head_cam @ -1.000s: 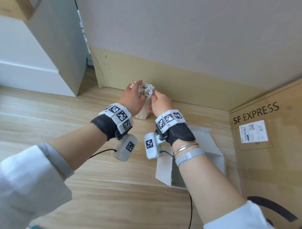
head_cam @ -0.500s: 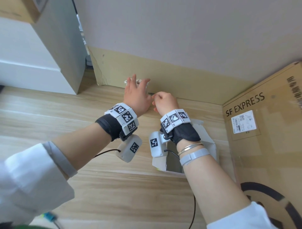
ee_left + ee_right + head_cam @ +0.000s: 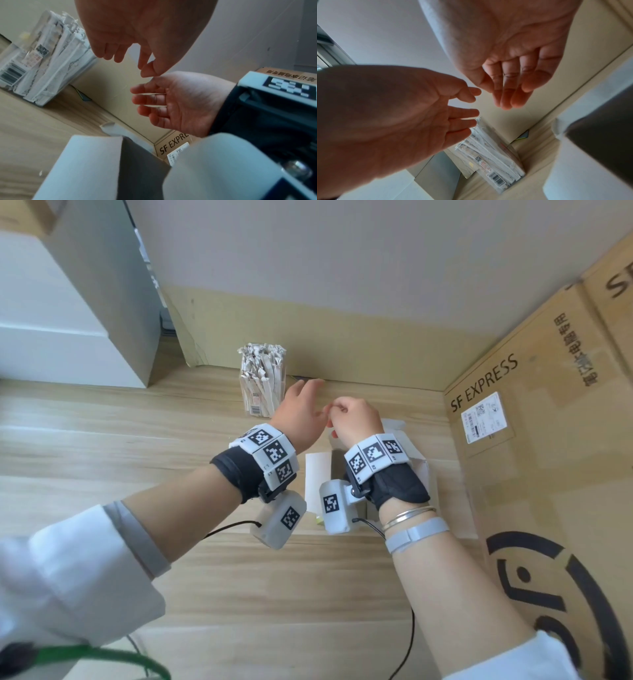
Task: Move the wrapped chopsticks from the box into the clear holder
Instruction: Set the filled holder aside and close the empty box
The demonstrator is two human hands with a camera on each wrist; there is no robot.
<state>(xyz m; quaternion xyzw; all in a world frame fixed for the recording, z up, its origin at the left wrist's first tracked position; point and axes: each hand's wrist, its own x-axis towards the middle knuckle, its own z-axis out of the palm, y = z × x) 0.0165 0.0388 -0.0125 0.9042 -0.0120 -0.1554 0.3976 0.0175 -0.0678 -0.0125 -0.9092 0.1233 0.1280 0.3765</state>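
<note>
The clear holder (image 3: 263, 402) stands by the back wall, packed with upright paper-wrapped chopsticks (image 3: 261, 364). It also shows in the left wrist view, holder (image 3: 41, 75), and in the right wrist view, holder (image 3: 489, 155). My left hand (image 3: 301, 409) hovers just right of the holder with relaxed fingers and holds nothing. My right hand (image 3: 352, 417) floats beside it, fingers loosely curled and empty. Both hang above the open white box (image 3: 416, 463), whose inside is hidden by my wrists. The wrist views show bare palms: left hand (image 3: 137, 54), right hand (image 3: 501, 83).
A large SF EXPRESS cardboard carton (image 3: 534, 440) stands against the right side. A grey and white cabinet (image 3: 85, 313) fills the back left. The wooden tabletop (image 3: 137, 440) stretches left and toward me. A black cable (image 3: 226, 529) trails under my left wrist.
Both hands have let go of the chopstick bundle in the holder and drawn back toward the box. The holder now stands uncovered.
</note>
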